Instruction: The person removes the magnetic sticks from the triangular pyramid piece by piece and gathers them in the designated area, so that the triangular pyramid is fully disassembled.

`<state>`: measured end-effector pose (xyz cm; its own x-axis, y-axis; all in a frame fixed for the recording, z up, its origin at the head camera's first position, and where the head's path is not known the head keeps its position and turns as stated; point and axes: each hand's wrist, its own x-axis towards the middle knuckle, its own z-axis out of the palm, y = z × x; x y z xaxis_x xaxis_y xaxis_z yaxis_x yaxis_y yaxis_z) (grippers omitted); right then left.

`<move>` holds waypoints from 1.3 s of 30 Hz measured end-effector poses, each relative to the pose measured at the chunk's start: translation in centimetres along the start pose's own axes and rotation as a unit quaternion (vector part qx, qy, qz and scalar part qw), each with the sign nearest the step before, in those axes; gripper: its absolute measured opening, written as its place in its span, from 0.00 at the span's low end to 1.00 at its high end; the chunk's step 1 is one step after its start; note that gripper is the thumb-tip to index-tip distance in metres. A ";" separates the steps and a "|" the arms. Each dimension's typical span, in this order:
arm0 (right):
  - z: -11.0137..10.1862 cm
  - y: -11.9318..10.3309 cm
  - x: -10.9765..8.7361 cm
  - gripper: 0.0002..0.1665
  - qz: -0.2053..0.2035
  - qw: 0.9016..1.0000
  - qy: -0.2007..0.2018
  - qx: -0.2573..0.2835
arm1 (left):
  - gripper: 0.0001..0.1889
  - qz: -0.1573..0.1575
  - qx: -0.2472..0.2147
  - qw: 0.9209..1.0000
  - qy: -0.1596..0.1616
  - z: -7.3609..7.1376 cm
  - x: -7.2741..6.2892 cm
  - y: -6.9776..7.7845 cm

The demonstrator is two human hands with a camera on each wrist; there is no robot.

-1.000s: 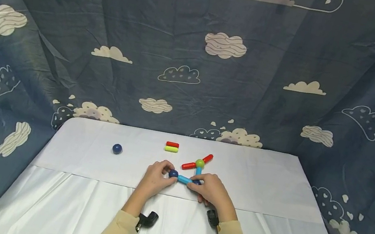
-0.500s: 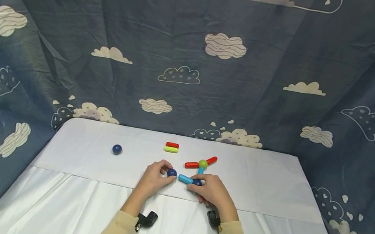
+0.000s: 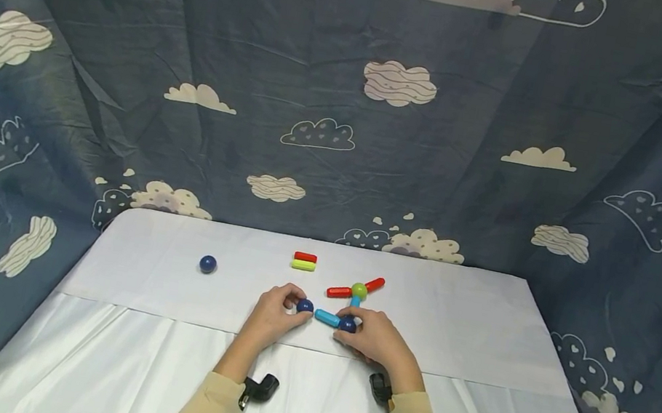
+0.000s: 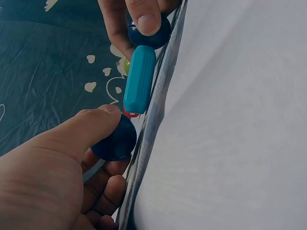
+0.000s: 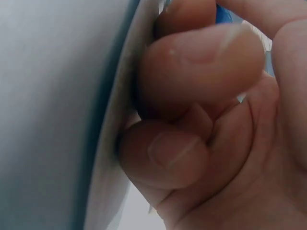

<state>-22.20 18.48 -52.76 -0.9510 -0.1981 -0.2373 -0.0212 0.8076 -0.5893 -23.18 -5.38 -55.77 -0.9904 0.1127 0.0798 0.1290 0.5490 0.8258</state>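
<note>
Sleeves lay nearest me. Beyond, my left hand pinched left navy ball, my right hand pinched right navy ball. Light-blue rod lay between: long axis ran side to side, right end against right navy ball, left end just short of left navy ball, so right hand nearer. Second light-blue rod led away toward green ball, near end hidden by right hand; two red rods splayed from green ball. Loose navy ball sat well left. Farthest lay yellow stick and red stick, side by side.
</note>
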 end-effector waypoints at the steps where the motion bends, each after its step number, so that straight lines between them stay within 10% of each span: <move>1: 0.0 0.0 0.0 0.23 0.000 1.000 -0.001 0.002 | 0.15 0.000 0.000 1.000 0.000 0.0 0.0 0.0; 18: 0.0 -0.4 -0.4 0.28 0.006 0.999 -0.036 0.040 | 0.15 -0.002 -0.068 0.996 0.052 -0.5 0.0 0.2; 39: -0.1 0.0 -0.4 0.26 -0.023 0.997 -0.047 0.061 | 0.18 0.006 -0.099 0.962 0.255 -8.7 0.2 -1.6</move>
<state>-21.88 18.62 -52.54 -0.9170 -0.2889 -0.2750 -0.0212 0.7238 -0.6897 -23.97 -13.48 -52.23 -0.8905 -0.3318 0.3113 0.1779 0.3758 0.9095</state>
